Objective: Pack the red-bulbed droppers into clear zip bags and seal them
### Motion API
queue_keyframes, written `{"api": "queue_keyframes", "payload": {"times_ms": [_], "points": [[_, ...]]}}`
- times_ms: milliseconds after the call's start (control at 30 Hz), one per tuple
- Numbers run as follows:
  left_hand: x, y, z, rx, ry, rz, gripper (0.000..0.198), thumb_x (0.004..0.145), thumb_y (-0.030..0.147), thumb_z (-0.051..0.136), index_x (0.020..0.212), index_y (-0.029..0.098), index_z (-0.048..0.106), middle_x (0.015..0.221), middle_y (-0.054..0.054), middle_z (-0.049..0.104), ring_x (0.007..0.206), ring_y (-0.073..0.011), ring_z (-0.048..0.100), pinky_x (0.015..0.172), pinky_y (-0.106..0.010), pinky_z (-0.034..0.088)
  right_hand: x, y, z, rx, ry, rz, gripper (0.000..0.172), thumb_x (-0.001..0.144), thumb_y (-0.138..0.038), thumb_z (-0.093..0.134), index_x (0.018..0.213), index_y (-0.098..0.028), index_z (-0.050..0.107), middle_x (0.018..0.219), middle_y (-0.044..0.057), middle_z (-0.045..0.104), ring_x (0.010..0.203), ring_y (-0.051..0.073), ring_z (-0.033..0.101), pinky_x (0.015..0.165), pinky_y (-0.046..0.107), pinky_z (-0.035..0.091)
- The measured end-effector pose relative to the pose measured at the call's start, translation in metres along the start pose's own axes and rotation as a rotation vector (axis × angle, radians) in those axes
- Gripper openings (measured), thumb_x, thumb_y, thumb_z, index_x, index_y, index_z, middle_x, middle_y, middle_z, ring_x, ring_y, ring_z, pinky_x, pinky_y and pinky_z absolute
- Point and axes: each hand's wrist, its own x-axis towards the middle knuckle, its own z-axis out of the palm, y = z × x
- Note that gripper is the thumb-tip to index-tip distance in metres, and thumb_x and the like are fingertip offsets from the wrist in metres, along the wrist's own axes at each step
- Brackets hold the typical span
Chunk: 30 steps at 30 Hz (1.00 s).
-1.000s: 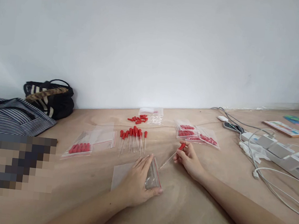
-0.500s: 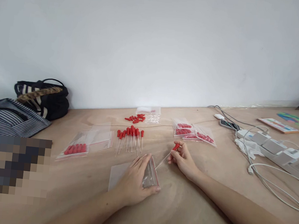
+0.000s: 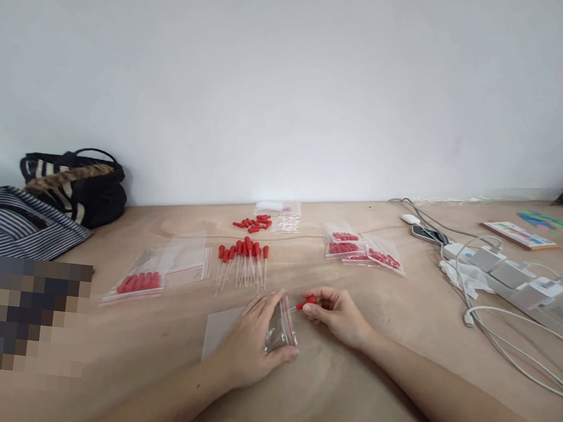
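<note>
My left hand (image 3: 249, 349) lies over a clear zip-lock bag (image 3: 279, 330) on the table, thumb and fingers gripping it at opposite sides near its red-striped mouth. The mouth gapes towards the right. In the closed fingers of my right hand (image 3: 338, 316) is a dropper (image 3: 308, 302) with a red rubber bulb. Its clear tube points left into the bag's mouth; the far end cannot be made out. Behind my left hand lies a row of similar droppers (image 3: 247, 251), red bulbs away from me.
At the left lies a bag of red bulbs (image 3: 140, 281) beside flat bags (image 3: 188, 258). Loose red bulbs (image 3: 254, 223) and stacked bags (image 3: 285, 218) lie at the back. Filled bags (image 3: 343, 244) lie right of centre. A power strip (image 3: 530, 284) and white cables (image 3: 507, 312) occupy the right.
My right hand has moved left and slightly down with the dropper, taking its tube into the bag's mouth. My left hand has stayed almost still on the bag.
</note>
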Motion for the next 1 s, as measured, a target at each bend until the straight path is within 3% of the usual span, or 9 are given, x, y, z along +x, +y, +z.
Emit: {"api": "queue_keyframes", "payload": {"times_ms": [133,333,533,633,767,867,1000], "points": [[0.003,0.002,-0.002,0.030,-0.038,0.038,0.082,0.069,0.048,0.062,0.134,0.022,0.019,0.135,-0.012,0.036,0.122,-0.0307,0.032,0.099,-0.049,0.027,-0.001,-0.005,-0.005,-0.257,-0.095,-0.120,0.025,0.065,-0.038,0.066,0.083,-0.021,0.067,0.066,-0.001,0.055,0.063,0.012,0.049,0.060,0.026,0.040],[0.005,0.005,-0.013,0.117,-0.067,0.124,0.087,0.068,0.058,0.058,0.136,0.018,0.021,0.137,-0.013,0.032,0.126,-0.0319,0.026,0.104,-0.051,0.018,0.001,-0.006,-0.009,-0.317,-0.128,-0.071,0.017,0.068,-0.034,0.064,0.075,-0.018,0.065,0.057,-0.004,0.052,0.051,0.008,0.042,0.050,0.021,0.034],[-0.018,-0.019,-0.025,0.152,-0.118,0.034,0.085,0.071,0.059,0.054,0.136,0.018,0.020,0.141,-0.013,0.024,0.128,-0.0316,0.020,0.102,-0.051,0.023,0.004,-0.003,-0.014,-0.432,-0.166,-0.073,0.017,0.069,-0.034,0.063,0.074,-0.018,0.066,0.063,-0.001,0.057,0.052,0.009,0.045,0.049,0.021,0.035],[-0.026,-0.030,-0.023,0.158,-0.107,0.052,0.077,0.076,0.057,0.050,0.136,0.019,0.020,0.139,-0.011,0.029,0.127,-0.0301,0.023,0.103,-0.052,0.020,0.003,-0.005,-0.013,-0.487,-0.198,-0.151,0.017,0.068,-0.032,0.065,0.079,-0.019,0.068,0.072,0.001,0.060,0.063,0.012,0.051,0.057,0.023,0.040],[-0.025,-0.029,-0.020,0.166,-0.092,0.057,0.072,0.077,0.054,0.050,0.134,0.019,0.025,0.137,-0.011,0.033,0.126,-0.0282,0.027,0.104,-0.050,0.020,0.001,-0.009,-0.011,-0.522,-0.232,-0.264,0.020,0.074,-0.030,0.060,0.090,-0.021,0.068,0.079,0.003,0.062,0.078,0.015,0.053,0.074,0.029,0.042],[-0.022,-0.025,-0.021,0.163,-0.086,0.068,0.069,0.076,0.054,0.051,0.132,0.018,0.030,0.135,-0.010,0.036,0.125,-0.0280,0.030,0.103,-0.050,0.022,-0.001,-0.009,-0.009,-0.509,-0.210,-0.208,0.021,0.072,-0.029,0.061,0.090,-0.020,0.067,0.076,0.002,0.059,0.066,0.012,0.051,0.062,0.025,0.043],[-0.019,-0.023,-0.020,0.168,-0.089,0.083,0.067,0.077,0.053,0.052,0.130,0.016,0.034,0.135,-0.011,0.037,0.125,-0.0278,0.030,0.103,-0.051,0.022,-0.001,-0.006,-0.002,-0.464,-0.157,-0.118,0.019,0.065,-0.031,0.068,0.076,-0.016,0.066,0.066,-0.001,0.052,0.054,0.008,0.043,0.050,0.021,0.037]]}}
